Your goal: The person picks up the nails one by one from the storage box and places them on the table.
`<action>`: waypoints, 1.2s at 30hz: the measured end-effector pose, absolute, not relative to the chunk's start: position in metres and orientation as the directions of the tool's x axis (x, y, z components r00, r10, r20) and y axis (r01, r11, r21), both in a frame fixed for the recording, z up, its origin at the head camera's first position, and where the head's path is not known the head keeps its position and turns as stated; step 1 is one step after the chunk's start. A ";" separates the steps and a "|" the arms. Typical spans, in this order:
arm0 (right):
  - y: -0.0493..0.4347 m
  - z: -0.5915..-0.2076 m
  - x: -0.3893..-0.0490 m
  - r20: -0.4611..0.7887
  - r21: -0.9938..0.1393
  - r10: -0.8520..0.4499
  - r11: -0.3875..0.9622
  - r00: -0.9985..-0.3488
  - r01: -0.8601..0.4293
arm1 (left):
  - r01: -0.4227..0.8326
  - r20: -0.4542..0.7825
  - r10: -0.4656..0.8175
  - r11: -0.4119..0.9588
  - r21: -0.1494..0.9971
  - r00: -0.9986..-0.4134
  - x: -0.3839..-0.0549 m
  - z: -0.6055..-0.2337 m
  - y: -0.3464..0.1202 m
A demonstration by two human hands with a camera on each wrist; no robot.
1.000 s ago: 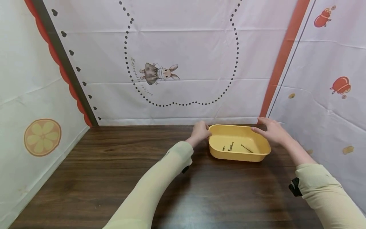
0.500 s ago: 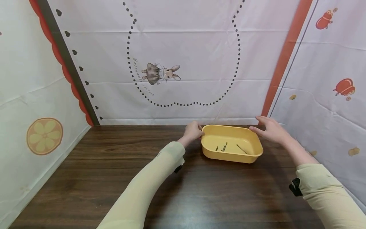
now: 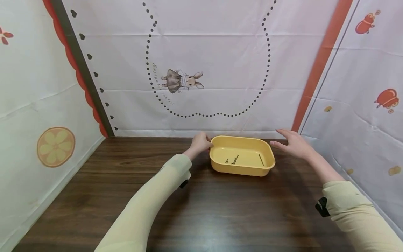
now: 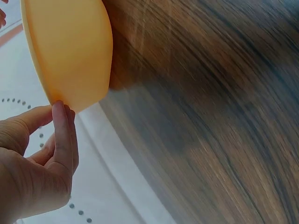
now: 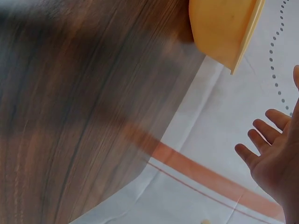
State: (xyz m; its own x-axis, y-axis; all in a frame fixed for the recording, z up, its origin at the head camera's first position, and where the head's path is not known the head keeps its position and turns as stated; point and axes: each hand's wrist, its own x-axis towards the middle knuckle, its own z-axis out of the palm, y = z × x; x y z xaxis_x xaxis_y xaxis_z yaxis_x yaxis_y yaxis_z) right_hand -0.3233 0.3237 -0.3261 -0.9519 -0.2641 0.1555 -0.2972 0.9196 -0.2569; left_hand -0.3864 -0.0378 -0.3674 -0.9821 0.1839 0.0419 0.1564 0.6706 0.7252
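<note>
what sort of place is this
Probably a makeshift tabletop work booth: printed sheets line three sides of a dark wood-grain table, which bears a yellow tray of screw-like pieces.

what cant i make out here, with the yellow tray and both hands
- Small dark pieces: too small in the head view to say what they are; the tray's walls hide them in both wrist views.
- Yellow tray: cut off by the top edge in both wrist views.
- Left hand: cut off by the left edge in the left wrist view.
- Right hand: cut off by the right edge in the right wrist view.
</note>
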 end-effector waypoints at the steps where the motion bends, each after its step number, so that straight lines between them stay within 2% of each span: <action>1: 0.322 -0.326 -0.324 0.152 -0.258 -0.265 0.919 -0.952 -0.297 | 0.157 0.043 0.183 0.668 0.728 -0.982 -0.386 -0.367 -0.040; 36: 0.284 -0.321 -0.336 0.153 -0.241 -0.312 0.909 -0.938 -0.341 | 0.107 0.028 0.130 0.648 0.754 -0.991 -0.382 -0.367 -0.082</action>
State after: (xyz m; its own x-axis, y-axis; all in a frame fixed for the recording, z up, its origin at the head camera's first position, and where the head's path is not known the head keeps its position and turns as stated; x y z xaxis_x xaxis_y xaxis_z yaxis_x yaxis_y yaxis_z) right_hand -0.3364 0.2840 -0.3206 -0.9379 -0.3117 0.1527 -0.3412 0.9086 -0.2411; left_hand -0.3825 -0.0815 -0.3673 -0.9911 0.1299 0.0284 0.1065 0.6477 0.7544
